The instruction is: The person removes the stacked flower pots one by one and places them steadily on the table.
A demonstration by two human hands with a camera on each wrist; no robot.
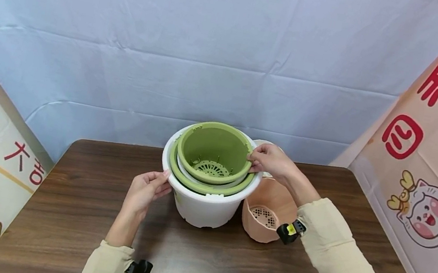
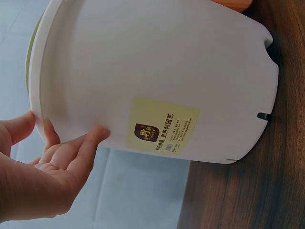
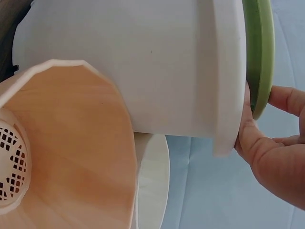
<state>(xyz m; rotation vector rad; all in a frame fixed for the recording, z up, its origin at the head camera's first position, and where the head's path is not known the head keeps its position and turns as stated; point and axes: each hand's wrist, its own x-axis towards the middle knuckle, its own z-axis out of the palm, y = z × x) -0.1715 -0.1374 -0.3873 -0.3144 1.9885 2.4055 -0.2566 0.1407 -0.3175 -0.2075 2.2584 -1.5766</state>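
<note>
Beside the white pot (image 1: 204,211) stands a peach pot (image 1: 270,202).

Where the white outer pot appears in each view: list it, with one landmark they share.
Head: white outer pot just below centre.
Left wrist: white outer pot across the upper middle, label showing.
Right wrist: white outer pot in the upper half, partly behind the peach pot.
Shared landmark: pale blue backdrop.

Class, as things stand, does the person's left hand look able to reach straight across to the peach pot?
Probably not: the white pot stands between the left hand and the peach pot, and that hand holds the white pot's rim.
</note>
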